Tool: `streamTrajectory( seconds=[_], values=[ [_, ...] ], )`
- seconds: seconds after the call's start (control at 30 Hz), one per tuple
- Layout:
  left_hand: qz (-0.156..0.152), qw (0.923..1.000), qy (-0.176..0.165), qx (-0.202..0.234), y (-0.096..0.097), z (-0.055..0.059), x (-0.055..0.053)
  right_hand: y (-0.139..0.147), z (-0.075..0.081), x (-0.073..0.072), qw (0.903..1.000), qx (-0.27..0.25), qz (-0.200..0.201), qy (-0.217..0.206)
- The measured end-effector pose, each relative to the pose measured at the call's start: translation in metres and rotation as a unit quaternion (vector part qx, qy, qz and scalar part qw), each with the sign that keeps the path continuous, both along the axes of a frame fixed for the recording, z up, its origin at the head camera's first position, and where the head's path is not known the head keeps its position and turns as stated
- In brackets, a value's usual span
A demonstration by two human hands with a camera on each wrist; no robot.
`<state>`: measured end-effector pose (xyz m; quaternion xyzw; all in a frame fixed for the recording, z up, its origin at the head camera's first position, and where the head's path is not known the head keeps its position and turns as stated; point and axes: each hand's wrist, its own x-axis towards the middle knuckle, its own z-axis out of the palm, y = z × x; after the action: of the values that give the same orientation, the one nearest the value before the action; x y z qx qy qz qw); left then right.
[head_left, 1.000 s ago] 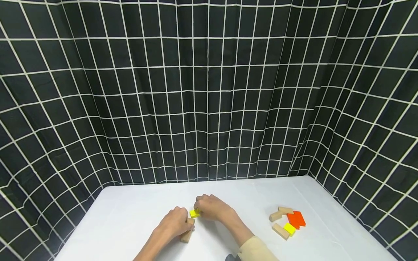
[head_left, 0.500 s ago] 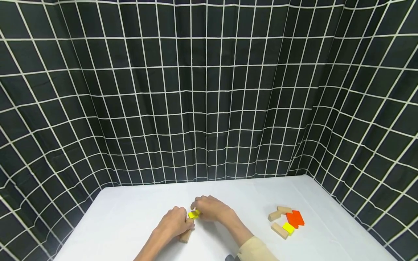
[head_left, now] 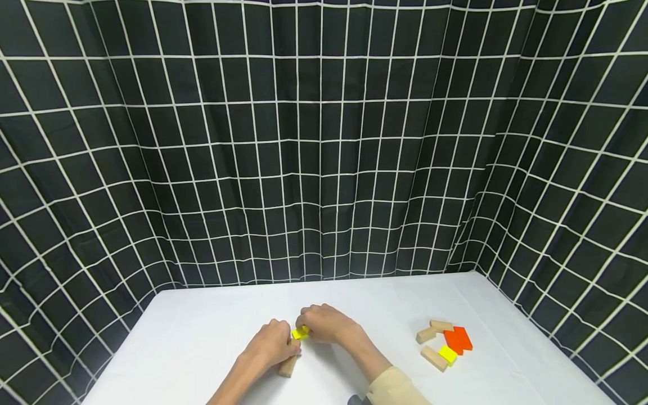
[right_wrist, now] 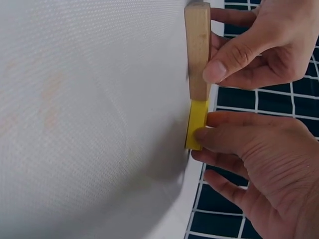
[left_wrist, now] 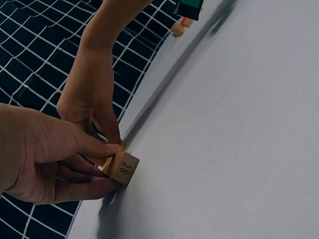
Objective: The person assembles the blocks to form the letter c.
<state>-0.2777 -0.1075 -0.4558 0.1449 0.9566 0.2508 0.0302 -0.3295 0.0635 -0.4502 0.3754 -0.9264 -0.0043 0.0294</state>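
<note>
Wooden block (left_wrist: 124,168) out front, and there's the number, a dark "28" on its end face, turned sideways in the left wrist view! Pale, straight-edged, plain wood with a faint grain, it lies on the white cloth (head_left: 212,320) in the left-centre of the table. On the left side, the left hand (head_left: 271,344) has it in a narrow pinch, thumb on one face and fingers on the other. Moving right, a glossy-looking yellow block (head_left: 300,333) meets it end to end, the two making one line in the right wrist view. And the right hand (head_left: 324,323) grips that yellow one, thumb against fingertips, a cream sleeve (head_left: 397,388) behind the wrist. Across to the far right, well apart, a loose group: a wooden piece (head_left: 426,336) on its left, a nearer plank (head_left: 434,358), a farther stick (head_left: 442,325), a yellow cube-like piece (head_left: 448,354) against the plank's end, and two flat orange pieces (head_left: 463,337) edging the cluster.
</note>
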Motion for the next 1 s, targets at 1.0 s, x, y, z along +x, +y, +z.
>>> streamTrajectory(
  seconds=[1.0],
  values=[
    [-0.251, 0.9539, 0.155, -0.054, -0.062, -0.025, -0.025, 0.152, 0.066, 0.031, 0.9899, -0.100, -0.089, 0.047]
  ],
)
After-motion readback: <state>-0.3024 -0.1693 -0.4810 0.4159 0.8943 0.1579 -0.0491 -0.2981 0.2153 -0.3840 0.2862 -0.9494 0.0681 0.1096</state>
